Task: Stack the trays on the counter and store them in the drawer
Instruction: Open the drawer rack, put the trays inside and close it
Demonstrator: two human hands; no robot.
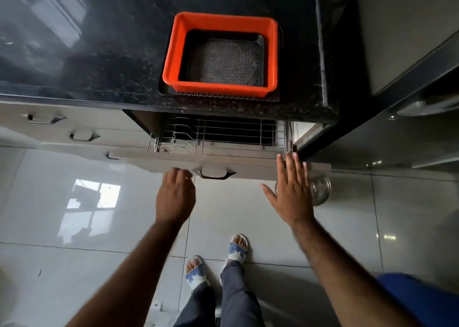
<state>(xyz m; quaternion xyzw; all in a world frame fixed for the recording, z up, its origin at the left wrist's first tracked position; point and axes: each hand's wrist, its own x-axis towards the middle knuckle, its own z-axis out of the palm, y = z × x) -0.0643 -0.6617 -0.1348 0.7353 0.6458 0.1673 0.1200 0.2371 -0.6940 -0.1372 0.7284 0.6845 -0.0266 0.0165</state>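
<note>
An orange tray point(171, 53) stands on a wider black tray point(218, 96) near the front edge of the dark counter point(99, 61). A smaller black tray with a patterned mat point(224, 62) lies inside the orange one. Below them a drawer point(248, 169) is pulled partly out, showing a wire rack point(223, 134) inside. My left hand point(175, 197) hovers with curled fingers just left of the drawer handle point(214, 174), holding nothing. My right hand point(293, 192) is spread flat near the drawer front's right end.
Closed drawers with handles point(83, 136) run along the left. A tall dark unit point(397, 103) stands close on the right. A clear glass jar point(320, 189) sits on the tiled floor behind my right hand. My feet in sandals point(217, 259) stand below the drawer.
</note>
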